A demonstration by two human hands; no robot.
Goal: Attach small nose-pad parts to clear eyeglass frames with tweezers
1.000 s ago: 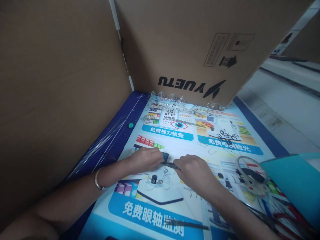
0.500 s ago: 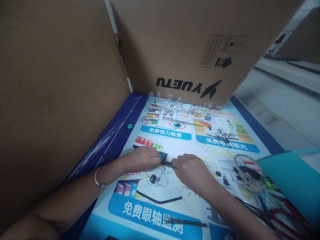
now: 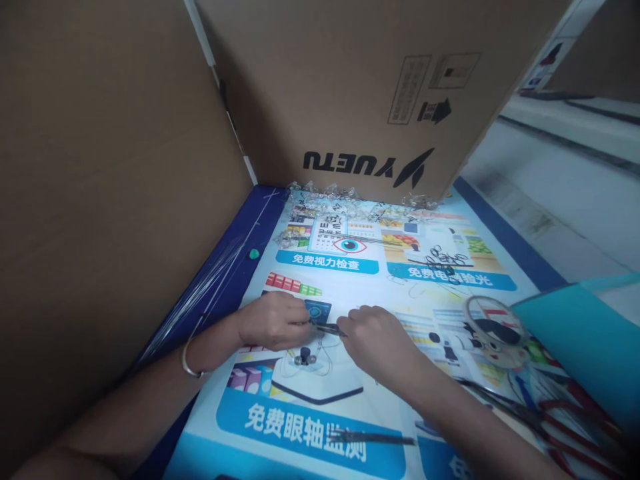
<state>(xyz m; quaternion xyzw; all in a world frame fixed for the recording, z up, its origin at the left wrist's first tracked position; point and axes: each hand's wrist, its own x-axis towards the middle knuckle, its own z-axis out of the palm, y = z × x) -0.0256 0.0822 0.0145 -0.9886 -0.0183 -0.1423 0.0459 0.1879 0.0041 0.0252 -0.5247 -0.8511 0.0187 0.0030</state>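
My right hand (image 3: 373,337) is closed around dark, slim-nosed pliers (image 3: 329,329). Their jaws point left and reach the fingertips of my left hand (image 3: 277,320). That hand is closed in a pinch on thin wire, mostly hidden by the fingers. Below it, a wire piece (image 3: 327,365) curves in loose loops, with small shiny beads (image 3: 305,360) near its middle; I cannot tell whether it is the same wire. A bundle of short dark wires (image 3: 373,437) lies nearer to me.
Cardboard panels (image 3: 370,80) stand behind and to the left. Clear beaded pieces (image 3: 330,197) line the back. Dark wire loops (image 3: 445,260) lie beyond my right hand, a roll of clear tape (image 3: 495,327) and red-handled scissors (image 3: 565,427) to the right. Long clear strands (image 3: 200,293) lie left.
The view has shifted slightly, so the scene sits a little further left. Both hands stay close together at the pliers, with hardly any movement.
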